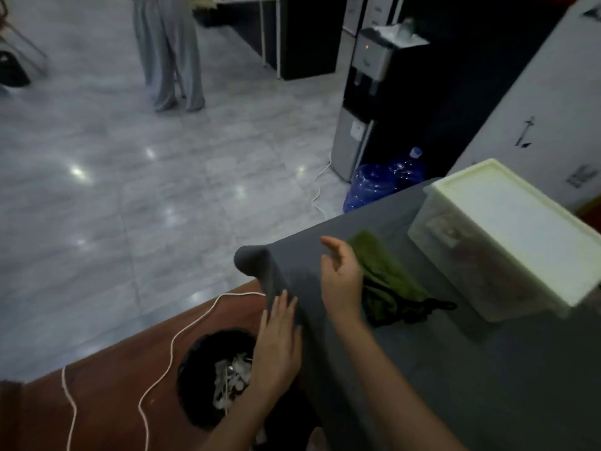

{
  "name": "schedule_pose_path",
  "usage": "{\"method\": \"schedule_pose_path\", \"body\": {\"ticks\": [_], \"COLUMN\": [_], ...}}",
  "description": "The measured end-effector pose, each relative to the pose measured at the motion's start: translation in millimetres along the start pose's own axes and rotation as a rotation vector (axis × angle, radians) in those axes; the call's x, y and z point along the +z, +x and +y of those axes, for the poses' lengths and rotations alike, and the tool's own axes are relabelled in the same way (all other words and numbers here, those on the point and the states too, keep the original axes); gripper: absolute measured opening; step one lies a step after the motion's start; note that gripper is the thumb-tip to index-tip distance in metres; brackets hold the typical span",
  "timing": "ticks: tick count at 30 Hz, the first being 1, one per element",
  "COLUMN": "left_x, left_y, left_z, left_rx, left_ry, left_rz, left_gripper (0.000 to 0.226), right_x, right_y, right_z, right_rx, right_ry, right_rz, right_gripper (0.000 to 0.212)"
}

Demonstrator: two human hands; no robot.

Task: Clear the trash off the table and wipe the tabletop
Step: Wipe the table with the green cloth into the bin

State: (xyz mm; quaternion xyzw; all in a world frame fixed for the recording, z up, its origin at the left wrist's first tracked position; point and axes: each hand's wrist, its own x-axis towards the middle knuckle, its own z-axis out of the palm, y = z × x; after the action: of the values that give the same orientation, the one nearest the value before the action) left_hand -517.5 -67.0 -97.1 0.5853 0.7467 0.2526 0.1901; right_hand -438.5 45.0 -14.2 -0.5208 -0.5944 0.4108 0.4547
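While the head camera looks down, a table [439, 369] covered in a dark grey cloth fills the lower right of the view, one corner pointing toward the middle. The person's left hand [278, 340] lies flat against the cloth hanging at the table's edge, fingers straight and together, holding nothing. The right hand [341, 275] hovers just above the tabletop near the corner, fingers relaxed and slightly spread, also holding nothing. Just beside the right hand, on its far side, a crumpled green rag [387, 281] lies on the tabletop; whether the hand touches it is unclear. A black strap [435, 305] pokes out from the rag's right end. Farther right on the table sits a clear plastic box [507, 242] with a pale lid.

Below the table edge, under the left forearm, a black trash bin [208, 379] stands on a reddish-brown floor, with white scraps [231, 382] inside. A white cord [169, 356] snakes across the floor beside it. Beyond, on grey tiles, stand a water dispenser [367, 102], a blue water jug [383, 182], and another person's legs in loose grey trousers [169, 50].
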Motion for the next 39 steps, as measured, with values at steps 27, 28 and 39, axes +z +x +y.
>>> {"method": "schedule_pose_path", "body": {"ticks": [27,28,39], "left_x": [94,101,138], "left_y": [-49,-64,-170], "left_z": [183,191,270], "left_rx": [0.795,0.84,1.275], "left_ry": [0.613,0.604,0.666], "left_rz": [-0.644,-0.695,-0.927], "left_gripper": [0.085,0.092,0.067], "right_x": [-302,-311,-372], "right_y": [-194,-223,-417], "right_z": [45,43,38], "right_rx": [0.6,0.65,1.056], "right_ry": [-1.094,-1.068,-0.916], "right_rz": [-0.122,-0.046,0.5], "right_gripper": [0.065,0.064,0.061]}}
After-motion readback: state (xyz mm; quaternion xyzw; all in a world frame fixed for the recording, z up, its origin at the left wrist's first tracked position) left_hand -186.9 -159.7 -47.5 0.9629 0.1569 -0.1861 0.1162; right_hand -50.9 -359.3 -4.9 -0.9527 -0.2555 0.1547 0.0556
